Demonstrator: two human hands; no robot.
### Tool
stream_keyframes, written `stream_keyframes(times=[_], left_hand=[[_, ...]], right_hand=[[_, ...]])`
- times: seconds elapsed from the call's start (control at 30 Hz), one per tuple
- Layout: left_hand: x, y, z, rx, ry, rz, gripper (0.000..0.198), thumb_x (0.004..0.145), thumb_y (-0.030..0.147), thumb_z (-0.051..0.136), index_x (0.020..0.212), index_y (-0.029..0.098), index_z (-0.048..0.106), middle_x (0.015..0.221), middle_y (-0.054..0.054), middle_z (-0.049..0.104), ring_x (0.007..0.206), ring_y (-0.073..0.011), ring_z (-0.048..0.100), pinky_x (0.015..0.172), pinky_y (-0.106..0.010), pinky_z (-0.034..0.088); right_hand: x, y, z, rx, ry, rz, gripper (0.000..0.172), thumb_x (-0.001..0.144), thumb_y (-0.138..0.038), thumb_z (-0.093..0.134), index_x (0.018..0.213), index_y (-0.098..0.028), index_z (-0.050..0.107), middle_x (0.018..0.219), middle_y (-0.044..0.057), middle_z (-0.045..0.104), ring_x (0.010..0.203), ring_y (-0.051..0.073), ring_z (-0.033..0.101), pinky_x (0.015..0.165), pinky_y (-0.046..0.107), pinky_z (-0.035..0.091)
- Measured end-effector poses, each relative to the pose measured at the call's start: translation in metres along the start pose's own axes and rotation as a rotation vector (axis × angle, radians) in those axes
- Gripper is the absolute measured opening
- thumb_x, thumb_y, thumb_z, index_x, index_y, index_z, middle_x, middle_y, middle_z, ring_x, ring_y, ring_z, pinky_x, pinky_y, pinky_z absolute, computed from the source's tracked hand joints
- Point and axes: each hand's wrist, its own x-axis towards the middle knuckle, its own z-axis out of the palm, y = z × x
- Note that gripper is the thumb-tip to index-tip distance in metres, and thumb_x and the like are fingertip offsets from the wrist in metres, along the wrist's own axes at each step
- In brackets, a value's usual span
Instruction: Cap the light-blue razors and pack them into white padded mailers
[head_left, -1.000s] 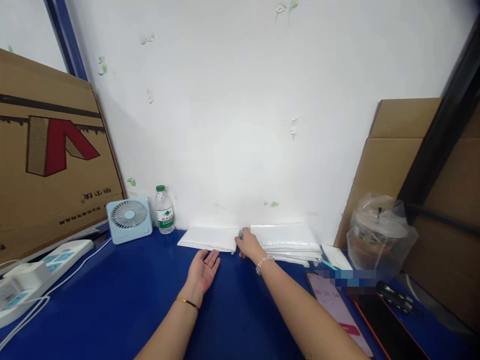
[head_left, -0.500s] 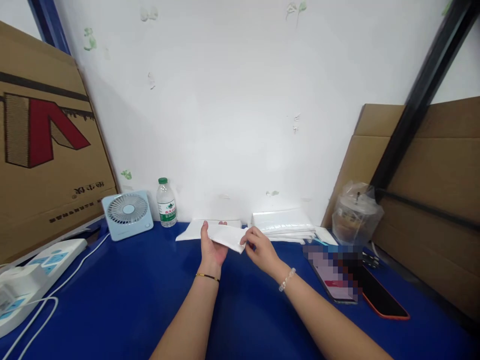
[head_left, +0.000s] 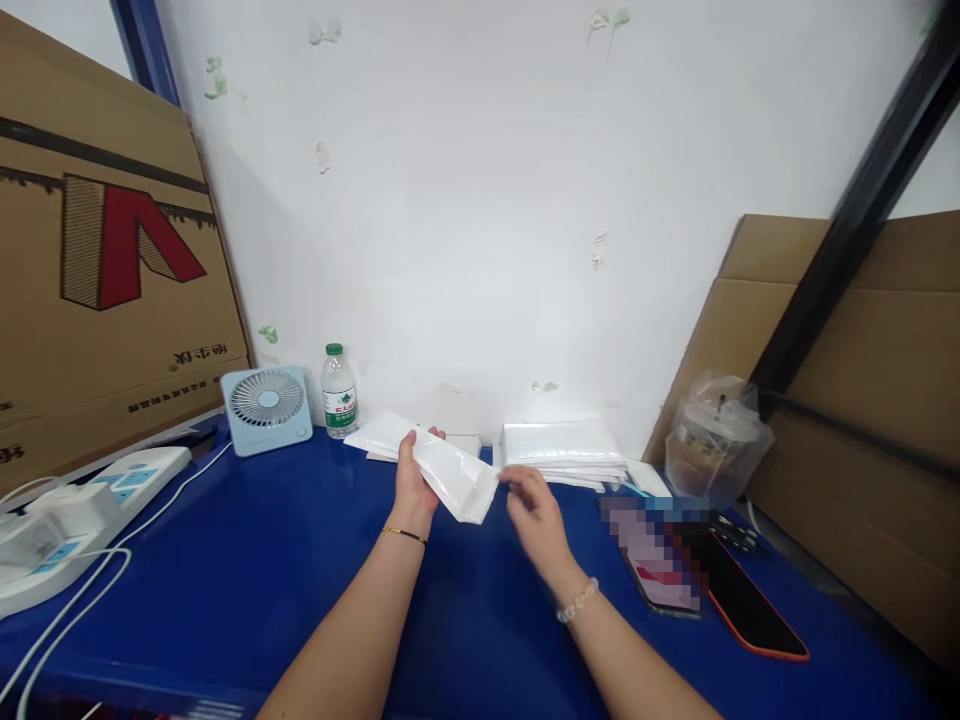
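Observation:
A long, folded white plastic bag (head_left: 454, 475) lies slanted across my left hand (head_left: 415, 485), which is closed around its middle with the thumb on top. Its far end points up and left, and its near end tips down and right. At the near end's right corner, my right hand (head_left: 534, 515) has its fingers curled and the fingertips against the edge. Behind the held bag, a flat white piece (head_left: 469, 446) rests on the table, partly covered. Just right of it sits a stack of white plastic bags (head_left: 562, 445).
Along the wall stand a light blue fan (head_left: 268, 410) and a water bottle (head_left: 340, 395). A power strip (head_left: 135, 485) with cords is at left. Two phones (head_left: 652, 565) and a bagged drink cup (head_left: 712, 445) are at right. Cardboard (head_left: 855, 420) flanks both sides of the blue table (head_left: 315, 590).
The held bag has tilted, its near end now lower and its far end higher. My right hand has shifted slightly right and down. The whole view has shifted a little.

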Motion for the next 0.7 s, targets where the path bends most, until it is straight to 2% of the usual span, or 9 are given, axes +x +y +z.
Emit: stream_keyframes(times=[0.07,0.13,0.2,0.33,0.47,0.53,0.6,0.7], left_hand=[[-0.010,-0.008,0.008,0.088,-0.066,0.135,0.028,0.076,0.032,0.062,0.094,0.011,0.064,0.092,-0.011,0.067,0.080,-0.0179,0.065,0.072,-0.029,0.051],[-0.021,-0.021,0.016,0.203,-0.179,0.221,0.032,0.071,0.030,0.068,0.097,0.012,0.064,0.097,-0.012,0.067,0.087,-0.0206,0.064,0.075,-0.031,0.051],[-0.033,-0.035,0.023,0.331,-0.304,0.259,0.038,0.067,0.031,0.073,0.099,0.012,0.064,0.101,-0.012,0.067,0.093,-0.0232,0.063,0.077,-0.033,0.050],[-0.048,-0.053,0.032,0.524,-0.458,0.334,0.044,0.066,0.032,0.075,0.104,0.014,0.064,0.108,-0.013,0.065,0.102,-0.0251,0.060,0.085,-0.034,0.047],[-0.053,-0.055,0.036,0.536,-0.460,0.380,0.046,0.068,0.032,0.073,0.108,0.014,0.062,0.112,-0.013,0.063,0.105,-0.0256,0.059,0.087,-0.036,0.047],[-0.055,-0.052,0.038,0.490,-0.441,0.399,0.044,0.069,0.031,0.073,0.109,0.016,0.061,0.113,-0.012,0.063,0.106,-0.0255,0.058,0.087,-0.036,0.047],[-0.058,-0.049,0.040,0.424,-0.407,0.426,0.042,0.070,0.029,0.072,0.108,0.017,0.061,0.115,-0.011,0.063,0.108,-0.0251,0.058,0.087,-0.036,0.048],[-0.059,-0.042,0.039,0.310,-0.303,0.428,0.036,0.070,0.024,0.072,0.104,0.016,0.063,0.112,-0.011,0.064,0.108,-0.0251,0.058,0.087,-0.034,0.049]], right_hand=[[0.001,0.004,0.012,0.420,0.207,0.378,0.022,0.081,-0.030,0.053,0.099,-0.022,0.063,0.105,0.006,0.064,0.099,0.021,0.060,0.085,0.038,0.049],[0.003,0.007,0.022,0.748,0.252,0.674,0.027,0.083,-0.036,0.052,0.100,-0.018,0.062,0.101,0.008,0.067,0.092,0.022,0.064,0.077,0.036,0.052],[0.006,0.009,0.028,0.933,0.262,0.821,0.029,0.085,-0.036,0.049,0.100,-0.014,0.062,0.097,0.009,0.069,0.088,0.022,0.066,0.071,0.034,0.054],[0.009,0.008,0.024,1.048,0.354,0.884,0.026,0.088,-0.031,0.043,0.096,-0.014,0.062,0.082,0.007,0.072,0.077,0.020,0.068,0.063,0.031,0.054],[0.007,0.008,0.017,0.924,0.399,0.863,0.018,0.085,-0.029,0.049,0.089,-0.016,0.060,0.069,0.003,0.069,0.059,0.016,0.065,0.050,0.025,0.051],[0.004,0.010,0.018,0.774,0.365,0.807,0.019,0.083,-0.035,0.053,0.085,-0.017,0.059,0.060,0.000,0.064,0.045,0.013,0.058,0.038,0.021,0.043],[0.002,0.011,0.021,0.617,0.299,0.737,0.028,0.080,-0.045,0.057,0.076,-0.017,0.055,0.048,-0.004,0.054,0.033,0.008,0.044,0.029,0.017,0.029],[0.000,0.013,0.022,0.465,0.237,0.645,0.041,0.075,-0.056,0.057,0.065,-0.018,0.047,0.039,-0.008,0.039,0.027,0.004,0.028,0.026,0.016,0.015]])
